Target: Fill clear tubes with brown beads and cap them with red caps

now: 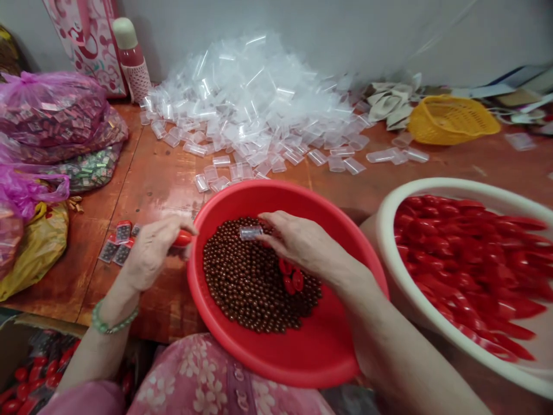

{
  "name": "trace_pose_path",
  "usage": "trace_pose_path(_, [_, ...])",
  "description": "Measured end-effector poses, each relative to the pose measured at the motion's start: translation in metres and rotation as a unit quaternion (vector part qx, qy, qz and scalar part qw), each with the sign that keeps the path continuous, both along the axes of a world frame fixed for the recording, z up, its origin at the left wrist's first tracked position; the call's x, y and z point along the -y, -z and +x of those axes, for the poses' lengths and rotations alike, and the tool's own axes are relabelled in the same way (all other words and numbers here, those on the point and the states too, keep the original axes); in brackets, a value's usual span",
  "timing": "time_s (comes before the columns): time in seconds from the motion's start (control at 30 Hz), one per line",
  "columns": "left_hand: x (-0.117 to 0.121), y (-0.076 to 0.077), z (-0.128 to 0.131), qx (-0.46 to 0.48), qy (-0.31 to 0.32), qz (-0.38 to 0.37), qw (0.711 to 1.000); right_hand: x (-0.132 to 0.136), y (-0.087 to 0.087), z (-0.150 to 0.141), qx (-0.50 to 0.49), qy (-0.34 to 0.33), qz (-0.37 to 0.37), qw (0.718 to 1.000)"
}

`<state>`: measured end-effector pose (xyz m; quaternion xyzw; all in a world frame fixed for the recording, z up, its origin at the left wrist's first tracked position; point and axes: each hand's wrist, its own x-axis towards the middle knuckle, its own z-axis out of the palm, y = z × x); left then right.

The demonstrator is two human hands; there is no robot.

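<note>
"two hands are pinching stuff here, what's each one holding?"

"right hand (294, 239) is pinching a clear sleeve (250, 233) by one end, over the brown beads (242, 282) in the red basin (337, 351). red bits (297, 280) are showing under the palm, can't tell if it's holding them. left hand (151, 253) is pinching a red piece (182, 238) just beside the basin's rim."

"how's that sleeve looking to handle?"

"i'm guessing light, stiffish, kinda slick, maybe cracking under a hard squeeze. i'd be taking it by the edges, gently."
</note>
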<state>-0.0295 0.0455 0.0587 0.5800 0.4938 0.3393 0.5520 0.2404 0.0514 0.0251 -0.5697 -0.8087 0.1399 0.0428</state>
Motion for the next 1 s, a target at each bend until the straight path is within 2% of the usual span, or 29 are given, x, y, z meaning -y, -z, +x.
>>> trace_pose_path(0.03, [0.002, 0.001, -0.013, -0.079, -0.031, 0.025, 0.996, -0.003, 0.005, 0.005, 0.028, 0.014, -0.036, 0.999])
trace_pose_path(0.1, [0.005, 0.011, -0.033, -0.225, -0.076, 0.072, 0.969, -0.008, 0.012, 0.009, 0.064, 0.016, -0.082, 0.994])
trace_pose_path(0.2, [0.007, 0.037, -0.051, -0.434, -0.075, 0.132, 0.888, -0.013, 0.016, -0.001, 0.093, -0.008, -0.095, 0.991])
trace_pose_path(0.27, [0.008, 0.053, -0.058, -0.531, -0.068, 0.176, 0.826, -0.016, 0.016, -0.010, 0.112, -0.027, -0.098, 0.989])
trace_pose_path(0.37, [0.008, 0.069, -0.067, -0.604, -0.056, 0.220, 0.764, -0.022, 0.021, -0.017, 0.120, -0.047, -0.111, 0.985])
trace_pose_path(0.53, [0.008, 0.081, -0.076, -0.651, -0.016, 0.240, 0.720, -0.027, 0.034, -0.015, 0.103, -0.048, -0.125, 0.986])
trace_pose_path(0.6, [0.007, 0.082, -0.076, -0.654, -0.008, 0.240, 0.718, -0.027, 0.036, -0.013, 0.087, -0.038, -0.128, 0.987])
trace_pose_path(0.67, [0.007, 0.080, -0.074, -0.641, -0.007, 0.238, 0.730, -0.030, 0.036, -0.011, 0.061, -0.020, -0.132, 0.989])
trace_pose_path(0.73, [0.007, 0.074, -0.066, -0.590, -0.019, 0.251, 0.767, -0.033, 0.036, -0.011, 0.026, 0.012, -0.133, 0.991])
trace_pose_path(0.87, [0.016, 0.054, -0.033, -0.397, -0.064, 0.317, 0.859, -0.038, 0.041, -0.014, -0.054, 0.085, -0.129, 0.987])
trace_pose_path(1.0, [0.030, 0.043, 0.005, -0.254, -0.001, 0.330, 0.909, -0.031, 0.051, -0.017, -0.113, 0.113, -0.160, 0.974])
